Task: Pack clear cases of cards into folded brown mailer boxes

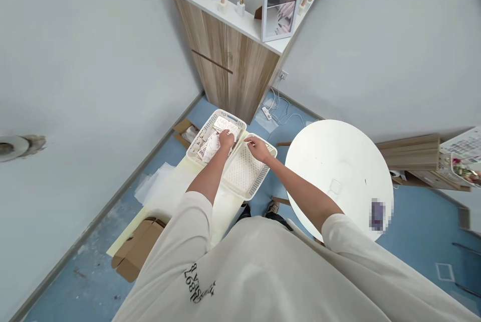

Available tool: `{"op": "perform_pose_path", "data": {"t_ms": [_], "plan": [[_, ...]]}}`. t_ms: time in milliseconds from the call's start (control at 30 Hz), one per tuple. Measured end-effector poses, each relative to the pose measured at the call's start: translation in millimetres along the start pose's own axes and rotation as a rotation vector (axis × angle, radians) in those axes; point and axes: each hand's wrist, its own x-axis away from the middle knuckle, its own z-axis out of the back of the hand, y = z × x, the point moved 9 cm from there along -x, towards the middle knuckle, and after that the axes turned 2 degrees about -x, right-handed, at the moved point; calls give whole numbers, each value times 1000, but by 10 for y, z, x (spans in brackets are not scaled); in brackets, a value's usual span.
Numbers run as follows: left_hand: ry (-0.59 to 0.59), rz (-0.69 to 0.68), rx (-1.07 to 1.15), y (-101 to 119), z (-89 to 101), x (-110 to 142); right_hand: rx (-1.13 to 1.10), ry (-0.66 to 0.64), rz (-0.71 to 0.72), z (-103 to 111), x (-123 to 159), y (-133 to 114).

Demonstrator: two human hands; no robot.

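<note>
Two white perforated plastic baskets stand side by side in front of me. The left basket contains white printed packets in a loose heap, with a neater stack at its far end. My left hand is down in this basket, its fingers closed on a white printed packet; the fingertips are partly hidden. Over the far part of the right basket is my right hand, palm down, fingers loosely stretched toward the left basket, holding nothing that I can see. No packets show in the right basket.
The baskets rest on a low pale-yellow table with a clear plastic sheet and brown cardboard box. A round white table is to the right. Ahead stands a wooden cabinet; a power strip lies beside it.
</note>
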Motion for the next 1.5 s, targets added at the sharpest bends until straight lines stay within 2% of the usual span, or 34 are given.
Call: {"op": "perform_pose_path", "data": {"t_ms": [167,333,433,567,700,800,867,933,1033,1200,1300,1367,1500], "plan": [[-41,65,141,-61,-81,-21,-34,6,-14,37,13,39],[-66,36,199,-11,-147,-10,-56,11,-30,45,39,101],[-48,33,211,28,-104,55,-48,13,-28,46,52,153],[18,-14,195,122,133,266,-35,26,-12,45,60,170],[29,-151,143,312,361,568,-35,74,27,42,68,77],[32,-240,137,477,416,793,-27,120,66,72,109,-29],[25,-286,149,593,363,933,-1,147,86,132,159,-82],[-3,-336,160,723,224,1078,60,189,125,249,234,-127],[-63,-394,180,912,-101,1318,241,266,187,513,403,-137],[-218,-426,190,1174,-834,1811,535,341,150,1045,834,177],[-314,-440,151,1294,-1340,2142,562,386,88,1400,1192,525],[-378,-437,135,1331,-1711,2367,490,451,20,1673,1477,830],[-457,-416,56,1253,-2494,2837,131,638,-269,2241,2183,1724]]}}
